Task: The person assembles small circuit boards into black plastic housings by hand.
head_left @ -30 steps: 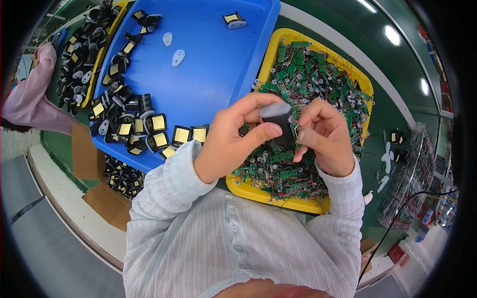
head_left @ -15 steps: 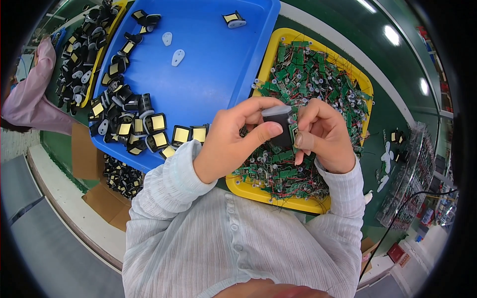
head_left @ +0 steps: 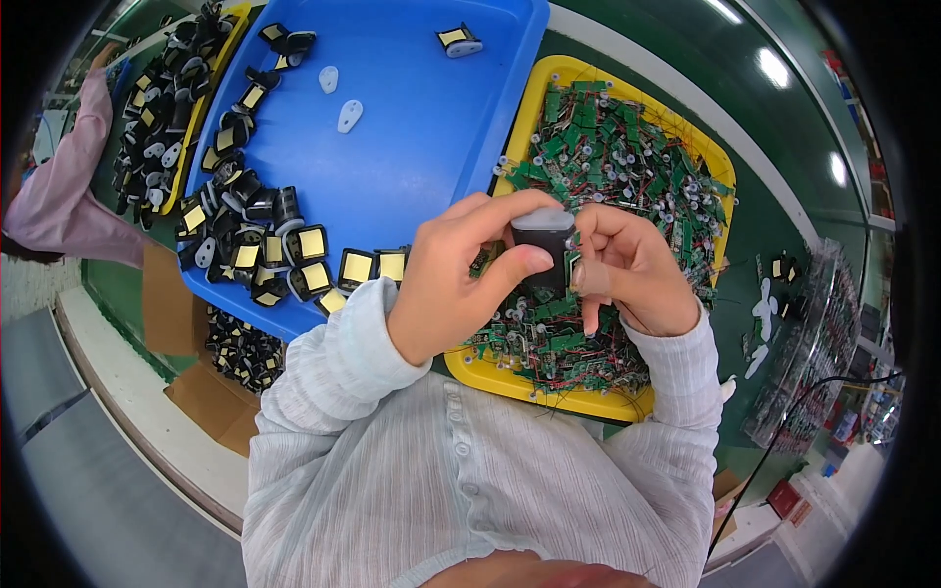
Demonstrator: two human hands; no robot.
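Both of my hands hold one small black housing with a grey top above the near edge of the yellow tray. My left hand grips it from the left, thumb across its front. My right hand pinches its right side with the fingertips. The yellow tray is heaped with several small green circuit boards with thin wires. To the left, the blue tray carries black housings with yellow labels along its near left side.
Another yellow tray of black parts lies at the far left, beside a person's pink sleeve. A cardboard box of black parts sits below the blue tray. White flat pieces lie on the blue tray. The bench top is green.
The black housing has been turned slightly between my fingers; my left thumb now lies across its front. Both hands stay in the same place over the yellow tray.
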